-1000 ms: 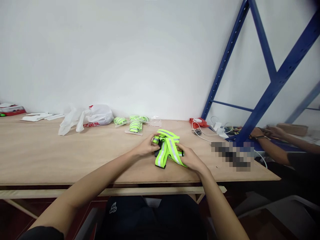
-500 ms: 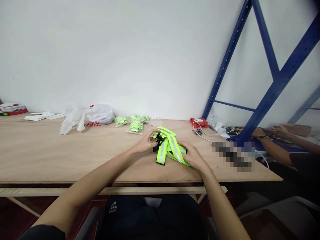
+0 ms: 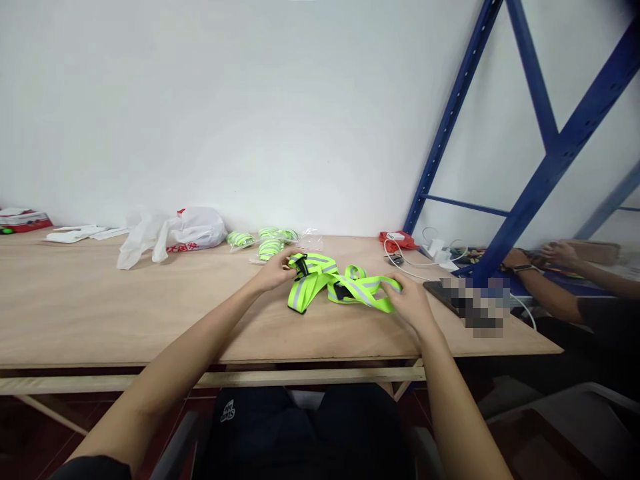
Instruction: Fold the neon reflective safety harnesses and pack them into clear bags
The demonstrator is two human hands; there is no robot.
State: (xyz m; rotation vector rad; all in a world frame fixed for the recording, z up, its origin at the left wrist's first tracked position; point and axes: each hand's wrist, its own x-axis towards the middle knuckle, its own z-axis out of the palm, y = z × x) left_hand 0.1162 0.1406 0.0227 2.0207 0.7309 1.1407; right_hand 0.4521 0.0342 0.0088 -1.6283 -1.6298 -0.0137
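Both hands have moved apart since the earlier frame, the left hand (image 3: 277, 272) toward the left and the right hand (image 3: 407, 301) toward the right, and the yellow-green reflective strap (image 3: 361, 291) between them now stretches sideways where it was bunched. That leaves its loops looser and easier to tell apart, though several still cross near the middle. The left fingers are clamped on the strap beside a black buckle (image 3: 302, 266); the right fingers pinch a loop at its other end, their tips partly hidden. The strap lies over the front half of the bare wooden counter (image 3: 150, 307), and a second black piece (image 3: 342, 291) shows among its folds. Behind the left hand sit bagged strap bundles (image 3: 271, 244), with a white plastic bag (image 3: 201, 229) farther left. A red cloth (image 3: 399, 240) and a white cable (image 3: 415, 267) lie right of them, near a blue metal frame (image 3: 529, 183). White wall (image 3: 280, 113) rises behind. Past the frame, at far right, another person's forearm (image 3: 547, 293) reaches over a neighbouring blue surface.
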